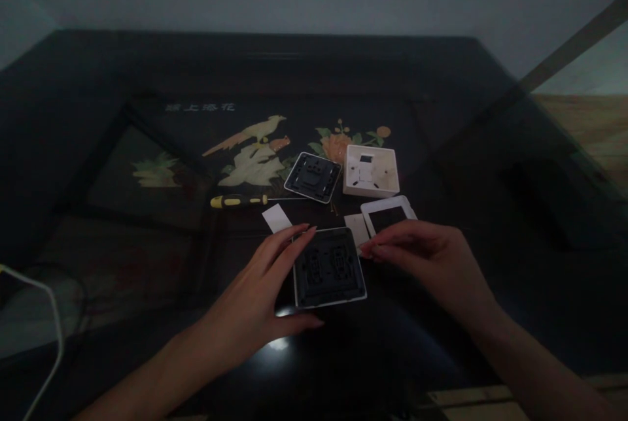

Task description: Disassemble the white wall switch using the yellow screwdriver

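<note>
dark table (122, 81); left hand (265, 290) cups switch module (328, 267); right hand (426, 254) pinches beside.

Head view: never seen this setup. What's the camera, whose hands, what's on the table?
One camera, worn on a person's head, looking down at their own bare hands. The left hand grips the left edge of a square dark switch module with a white rim. The right hand touches its upper right corner. On the dark glossy table with a bird-and-flower inlay lie a yellow-handled screwdriver, a second dark square module, a white plastic box and a white square frame.
</note>
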`<action>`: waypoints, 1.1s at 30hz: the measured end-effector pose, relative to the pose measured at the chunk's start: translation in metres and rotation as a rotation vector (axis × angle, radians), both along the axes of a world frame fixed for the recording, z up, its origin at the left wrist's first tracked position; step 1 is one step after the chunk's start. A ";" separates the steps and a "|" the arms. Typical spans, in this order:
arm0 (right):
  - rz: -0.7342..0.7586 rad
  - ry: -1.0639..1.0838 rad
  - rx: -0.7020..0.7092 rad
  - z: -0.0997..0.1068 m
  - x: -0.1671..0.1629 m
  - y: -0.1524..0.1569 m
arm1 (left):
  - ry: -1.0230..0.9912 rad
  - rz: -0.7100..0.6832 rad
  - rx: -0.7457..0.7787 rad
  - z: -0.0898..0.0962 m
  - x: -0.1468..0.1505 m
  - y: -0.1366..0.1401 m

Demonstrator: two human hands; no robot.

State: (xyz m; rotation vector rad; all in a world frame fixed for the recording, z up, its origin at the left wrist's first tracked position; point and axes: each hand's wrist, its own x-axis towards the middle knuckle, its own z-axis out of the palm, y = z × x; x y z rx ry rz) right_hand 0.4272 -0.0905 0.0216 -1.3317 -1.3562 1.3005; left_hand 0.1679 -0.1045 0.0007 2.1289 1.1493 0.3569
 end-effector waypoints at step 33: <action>0.064 -0.295 0.448 -0.018 -0.008 -0.010 | -0.037 0.024 0.120 -0.005 -0.002 -0.004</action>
